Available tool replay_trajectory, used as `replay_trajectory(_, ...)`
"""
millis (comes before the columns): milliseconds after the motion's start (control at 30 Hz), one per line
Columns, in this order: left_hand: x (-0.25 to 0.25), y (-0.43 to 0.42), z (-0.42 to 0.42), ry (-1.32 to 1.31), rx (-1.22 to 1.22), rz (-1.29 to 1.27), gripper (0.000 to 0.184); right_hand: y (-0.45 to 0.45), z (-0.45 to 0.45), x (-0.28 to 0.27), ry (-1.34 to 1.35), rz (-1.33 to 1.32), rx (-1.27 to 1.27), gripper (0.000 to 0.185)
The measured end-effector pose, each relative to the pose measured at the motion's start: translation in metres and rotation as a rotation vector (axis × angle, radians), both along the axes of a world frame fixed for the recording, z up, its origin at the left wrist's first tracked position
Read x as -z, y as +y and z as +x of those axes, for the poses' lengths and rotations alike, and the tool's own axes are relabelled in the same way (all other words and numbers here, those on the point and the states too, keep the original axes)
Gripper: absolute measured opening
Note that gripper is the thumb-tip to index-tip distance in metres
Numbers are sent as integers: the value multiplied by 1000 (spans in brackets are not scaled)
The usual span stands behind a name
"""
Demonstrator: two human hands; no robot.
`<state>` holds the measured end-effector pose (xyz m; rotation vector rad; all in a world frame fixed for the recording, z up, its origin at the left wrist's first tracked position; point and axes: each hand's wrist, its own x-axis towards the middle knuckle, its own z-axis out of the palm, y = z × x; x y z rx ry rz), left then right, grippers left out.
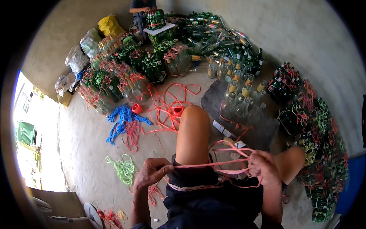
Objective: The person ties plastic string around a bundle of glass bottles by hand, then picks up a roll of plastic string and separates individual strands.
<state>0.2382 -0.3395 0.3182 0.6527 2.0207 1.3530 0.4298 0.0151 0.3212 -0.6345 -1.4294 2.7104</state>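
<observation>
A pink plastic string [213,164] is stretched between my two hands above my lap. My left hand [154,171] pinches one end between thumb and fingers. Several loops of the same string are gathered in the closed fingers of my right hand [263,166], and some strands hang down below it. Past my knees, a group of clear glass bottles [241,105] with gold labels stands on a dark mat [263,131], with a strand of string lying around its base.
Red string [164,108] lies tangled on the floor near a small red roll [137,108], blue strips [124,120] and green string [122,169]. Tied bottle bundles [103,84] stand left, more [320,152] right. Loose bottles [207,30] are piled behind. Another person [142,11] handles green bottles [154,20].
</observation>
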Motion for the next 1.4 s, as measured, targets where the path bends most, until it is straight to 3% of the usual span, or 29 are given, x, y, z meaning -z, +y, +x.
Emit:
replay_trajectory(233, 17, -29, -15, -20, -205, 45, 39, 53, 34, 2, 76, -165, 472, 23)
replay_trajectory(300, 19, -34, -18, -2, -215, 70, 39, 70, 44, 6, 165, -60, 482, 23)
replay_trajectory(533, 18, -60, -33, 30, -293, 12, 40, 110, 74, 5, 350, -89, 567, 22)
replay_trajectory(667, 10, -59, -34, 1, -371, 75, 36, 87, 57, -4, 235, 6, 658, 22)
replay_trajectory(800, -11, -20, -19, 96, -262, 89, 29, 23, 19, -12, 145, 347, 444, 22)
replay_trajectory(833, -16, -7, -14, 125, -203, 100, 30, 7, 9, -11, 131, 289, 393, 18)
replay_trajectory(1000, -17, 45, 9, 67, 28, 94, 23, -70, -43, -22, 130, 628, 100, 15)
replay_trajectory(1100, -21, 71, 18, 39, 89, 45, 18, -94, -71, -17, 272, 894, -105, 16)
replay_trajectory(1200, 1, 80, 21, 43, 87, 187, 18, -107, -77, -3, 253, 922, -68, 13)
replay_trajectory(1400, 7, 72, 12, 151, 192, 227, 22, -92, -66, 14, 123, 674, -260, 17)
